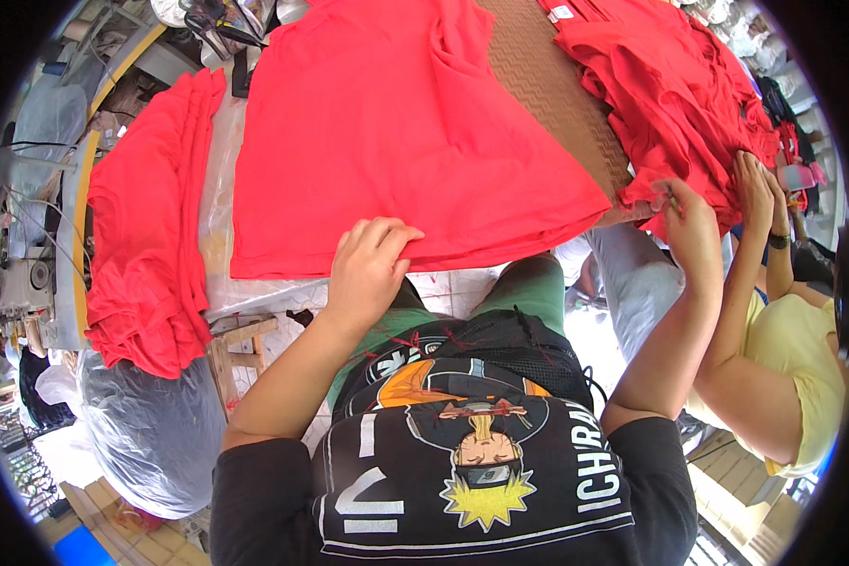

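The left hand [373, 267] is seen resting on the near hem of a red shirt [396, 132] spread flat on the table [547, 85], fingers curled over the edge and pinching the cloth. The right hand [689, 222] is raised at the table's right corner, closed on a small thin object [668, 195], too small to be identified, just beside a heap of red garments [670, 85]. A co-worker's hand [753, 189] is pressed on that same heap. A folded red stack [146, 226] lies well apart at the left, overhanging the table's edge above a clear plastic bag [151, 424]. Risk, as judged: the shirt's hem hangs past the table edge, so a one-handed pull could drag it off or crease it; the overhanging stack could slide down; the two people's hands are close together at the heap, so a collision or snag is possible. Materials: the shirt is soft matte knit, smooth with shallow folds near the collar; the table cover is brown with a ribbed zigzag weave; the bag is glossy and crinkled.
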A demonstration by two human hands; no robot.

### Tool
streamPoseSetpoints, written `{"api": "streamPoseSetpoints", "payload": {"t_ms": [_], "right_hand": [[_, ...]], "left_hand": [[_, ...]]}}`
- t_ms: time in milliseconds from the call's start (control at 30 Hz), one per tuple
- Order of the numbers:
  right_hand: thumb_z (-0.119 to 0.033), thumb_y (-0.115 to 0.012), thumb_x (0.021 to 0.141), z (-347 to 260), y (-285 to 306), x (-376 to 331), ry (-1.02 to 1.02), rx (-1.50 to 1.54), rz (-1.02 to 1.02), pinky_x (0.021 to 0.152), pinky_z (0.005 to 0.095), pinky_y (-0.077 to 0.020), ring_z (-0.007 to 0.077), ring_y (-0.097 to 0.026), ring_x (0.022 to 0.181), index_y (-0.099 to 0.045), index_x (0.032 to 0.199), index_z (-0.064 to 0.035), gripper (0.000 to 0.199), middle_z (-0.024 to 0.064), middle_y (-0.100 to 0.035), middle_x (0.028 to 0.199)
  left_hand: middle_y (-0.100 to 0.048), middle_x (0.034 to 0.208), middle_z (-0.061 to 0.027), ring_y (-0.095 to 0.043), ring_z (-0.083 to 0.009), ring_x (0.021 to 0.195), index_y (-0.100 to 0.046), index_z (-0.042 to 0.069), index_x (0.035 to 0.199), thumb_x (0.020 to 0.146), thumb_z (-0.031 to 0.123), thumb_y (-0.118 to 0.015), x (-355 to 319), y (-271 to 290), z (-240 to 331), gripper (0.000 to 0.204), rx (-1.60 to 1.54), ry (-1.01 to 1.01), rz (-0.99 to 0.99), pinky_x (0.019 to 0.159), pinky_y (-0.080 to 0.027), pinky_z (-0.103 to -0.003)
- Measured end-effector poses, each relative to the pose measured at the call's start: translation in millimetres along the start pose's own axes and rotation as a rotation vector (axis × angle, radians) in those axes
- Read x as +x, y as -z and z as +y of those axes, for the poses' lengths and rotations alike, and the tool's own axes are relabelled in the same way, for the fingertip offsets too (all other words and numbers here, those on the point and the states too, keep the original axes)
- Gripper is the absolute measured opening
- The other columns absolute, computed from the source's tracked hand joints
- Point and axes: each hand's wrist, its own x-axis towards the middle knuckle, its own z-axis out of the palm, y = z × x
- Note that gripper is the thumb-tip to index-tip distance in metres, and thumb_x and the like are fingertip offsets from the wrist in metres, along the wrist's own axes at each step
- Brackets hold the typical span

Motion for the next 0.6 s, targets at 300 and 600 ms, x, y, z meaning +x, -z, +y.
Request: {"api": "streamPoseSetpoints", "payload": {"t_ms": [300,600], "right_hand": [[-0.018,-0.078,0.073,-118.4,-45.1,-13.3,0.387,0.408,-0.225,0.07,0.0339,-0.0539,0.0221,-0.069,0.079,-0.067,0.106,-0.0046,0.037,0.0127,-0.07,0.094],[-0.001,-0.065,0.087,-134.9,-59.5,5.5,0.351,0.69,0.324,0.057,0.0263,-0.0493,0.0095,-0.06,0.067,-0.067,0.1,-0.0064,0.014,0.0013,-0.064,0.078]], "left_hand": [[-0.062,0.096,-0.0079,-0.059,-0.0265,0.093,-0.068,0.008,0.098,0.069,-0.002,-0.067,-0.7,8.5,11.4,0.031,-0.106,0.091,0.141,0.081,-0.048,-0.037],[-0.056,0.114,-0.0093,-0.049,-0.0308,0.112,-0.059,0.014,0.114,0.063,-0.006,-0.06,-2.3,29.2,-24.5,0.054,0.212,0.233,0.405,0.098,-0.034,-0.043]]}}
